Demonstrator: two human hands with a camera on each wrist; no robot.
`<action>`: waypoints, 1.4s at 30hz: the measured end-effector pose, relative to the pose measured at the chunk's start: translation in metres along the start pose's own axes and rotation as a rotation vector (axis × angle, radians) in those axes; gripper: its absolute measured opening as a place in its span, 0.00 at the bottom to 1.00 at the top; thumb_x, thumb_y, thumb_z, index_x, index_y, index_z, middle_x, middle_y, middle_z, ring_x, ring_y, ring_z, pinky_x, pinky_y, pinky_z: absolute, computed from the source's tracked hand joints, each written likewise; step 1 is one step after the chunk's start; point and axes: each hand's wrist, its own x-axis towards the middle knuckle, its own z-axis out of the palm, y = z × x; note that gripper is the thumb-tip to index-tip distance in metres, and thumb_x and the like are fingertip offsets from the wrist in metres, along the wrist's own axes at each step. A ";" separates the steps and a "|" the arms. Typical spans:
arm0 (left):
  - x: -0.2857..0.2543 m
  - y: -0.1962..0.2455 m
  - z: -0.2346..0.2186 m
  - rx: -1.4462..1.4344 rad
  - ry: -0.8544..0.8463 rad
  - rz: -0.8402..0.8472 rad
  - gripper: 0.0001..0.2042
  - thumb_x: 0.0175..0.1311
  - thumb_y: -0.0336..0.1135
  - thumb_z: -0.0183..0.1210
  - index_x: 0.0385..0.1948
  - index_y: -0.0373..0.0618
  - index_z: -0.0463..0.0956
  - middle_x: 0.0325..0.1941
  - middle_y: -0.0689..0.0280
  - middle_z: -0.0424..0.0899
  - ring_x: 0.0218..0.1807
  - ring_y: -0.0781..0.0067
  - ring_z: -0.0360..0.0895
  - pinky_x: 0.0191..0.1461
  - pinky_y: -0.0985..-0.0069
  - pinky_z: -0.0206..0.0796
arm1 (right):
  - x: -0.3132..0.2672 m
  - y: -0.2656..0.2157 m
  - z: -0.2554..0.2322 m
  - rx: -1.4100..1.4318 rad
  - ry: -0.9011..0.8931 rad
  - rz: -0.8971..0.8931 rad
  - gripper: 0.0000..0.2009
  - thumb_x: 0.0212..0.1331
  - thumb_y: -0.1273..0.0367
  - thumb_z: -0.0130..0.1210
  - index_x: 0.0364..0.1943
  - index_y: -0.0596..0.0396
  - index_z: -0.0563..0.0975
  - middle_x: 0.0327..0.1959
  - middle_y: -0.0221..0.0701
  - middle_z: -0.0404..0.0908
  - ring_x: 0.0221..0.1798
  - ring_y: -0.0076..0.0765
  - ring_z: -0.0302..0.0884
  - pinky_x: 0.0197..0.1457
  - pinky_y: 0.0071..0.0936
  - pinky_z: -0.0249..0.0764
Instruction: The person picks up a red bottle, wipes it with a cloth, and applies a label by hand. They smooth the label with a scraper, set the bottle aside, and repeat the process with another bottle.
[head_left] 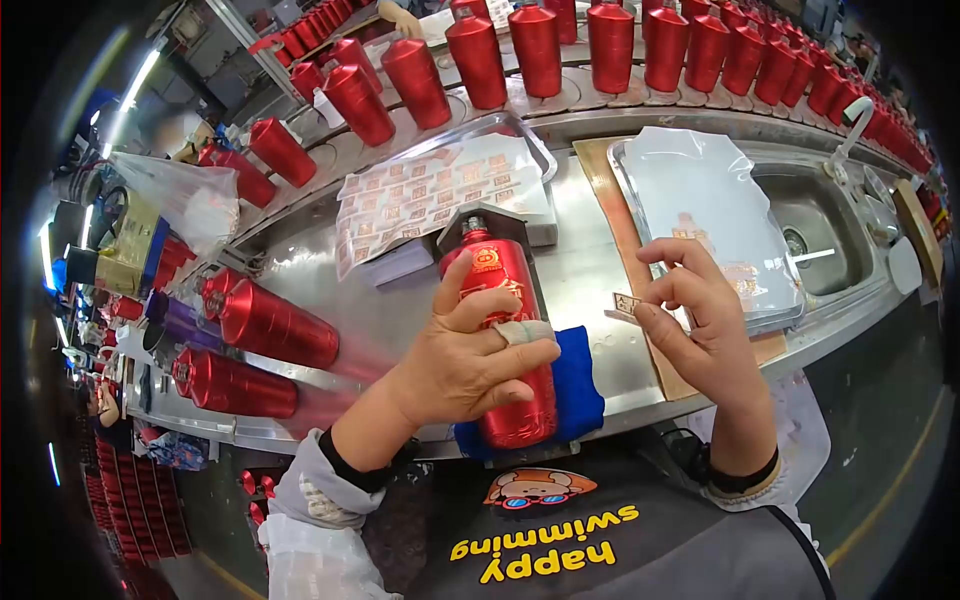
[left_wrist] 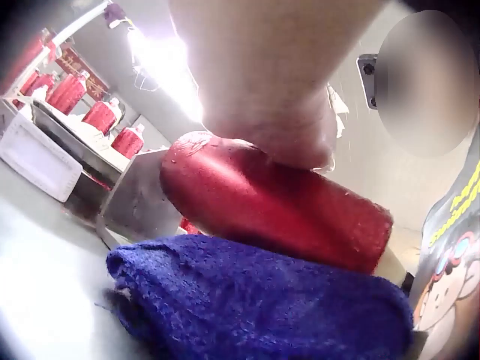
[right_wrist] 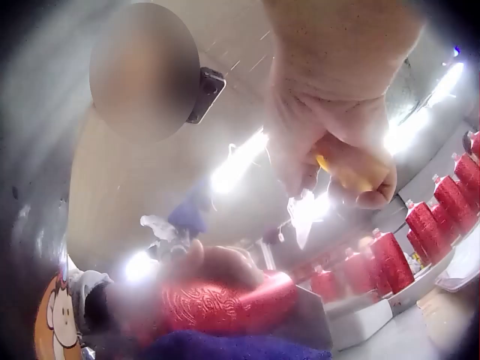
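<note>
A red bottle lies on its side in a metal holder, its neck pointing away from me and gold print on its face. Beneath its near end is a blue cloth, also seen under the bottle in the left wrist view. My left hand rests across the bottle with fingers spread, a pale wrap around one finger. To the right, my right hand pinches a small printed label between thumb and forefinger, apart from the bottle.
A sheet of printed labels lies on a tray behind the bottle. Two red bottles lie at the left. On the right are a white-covered tray and a sink. Red bottles line a conveyor at the back.
</note>
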 end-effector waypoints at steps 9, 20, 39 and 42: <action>-0.030 0.007 0.000 0.009 0.107 -0.201 0.24 0.71 0.59 0.43 0.52 0.58 0.82 0.40 0.71 0.87 0.61 0.64 0.66 0.79 0.49 0.27 | 0.004 -0.003 0.009 -0.013 -0.062 -0.054 0.04 0.55 0.74 0.62 0.30 0.59 0.77 0.49 0.43 0.75 0.54 0.47 0.74 0.55 0.35 0.69; -0.060 0.047 0.021 -0.052 0.276 -0.342 0.25 0.73 0.54 0.41 0.52 0.45 0.79 0.51 0.58 0.84 0.65 0.52 0.65 0.76 0.45 0.38 | 0.151 0.178 -0.035 -0.761 -0.248 0.175 0.11 0.54 0.62 0.60 0.34 0.55 0.82 0.42 0.43 0.80 0.53 0.46 0.73 0.56 0.41 0.71; -0.044 0.043 0.035 -0.933 0.667 -0.801 0.30 0.76 0.47 0.45 0.69 0.32 0.51 0.69 0.51 0.62 0.70 0.62 0.60 0.74 0.66 0.49 | 0.031 -0.030 0.033 0.095 -0.237 0.001 0.04 0.57 0.73 0.60 0.31 0.57 0.77 0.53 0.40 0.71 0.54 0.37 0.72 0.51 0.27 0.70; -0.048 0.048 0.042 -0.963 0.674 -0.789 0.32 0.75 0.49 0.47 0.69 0.31 0.52 0.68 0.50 0.62 0.70 0.60 0.60 0.73 0.66 0.49 | 0.009 -0.033 0.058 0.168 -0.264 0.002 0.03 0.57 0.75 0.60 0.31 0.57 0.77 0.57 0.38 0.69 0.56 0.29 0.68 0.41 0.18 0.67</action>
